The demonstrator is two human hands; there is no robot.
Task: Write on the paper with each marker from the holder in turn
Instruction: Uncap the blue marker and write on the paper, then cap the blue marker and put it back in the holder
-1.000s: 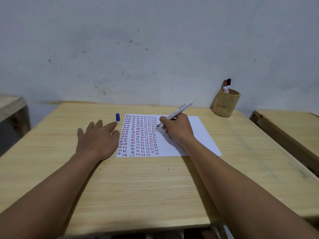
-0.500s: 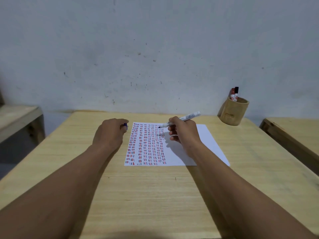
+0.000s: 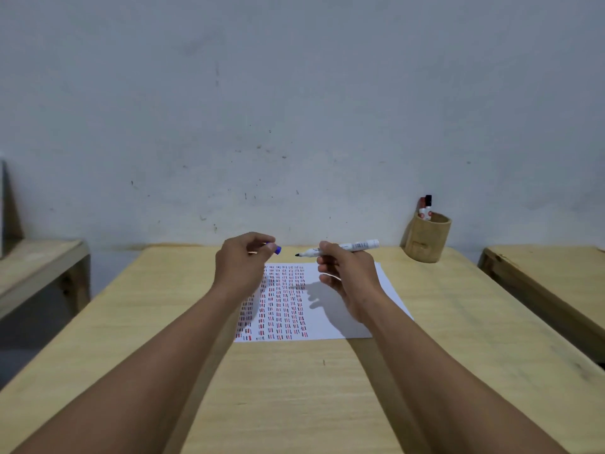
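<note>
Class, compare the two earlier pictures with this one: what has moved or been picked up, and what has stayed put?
The left hand picked the blue cap up off the table and raised it. The right hand lifted the marker off the paper, tip towards the cap. Paper and holder with its two markers stayed put.

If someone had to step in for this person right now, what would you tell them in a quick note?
Left hand: pinching the blue cap, raised above the table.
Right hand: holding the uncapped marker, tip toward the cap, off the paper.
Done: rows of red and dark dashes cover the paper's left part.
Left: cap this marker; the holder at the far right has more markers.
</note>
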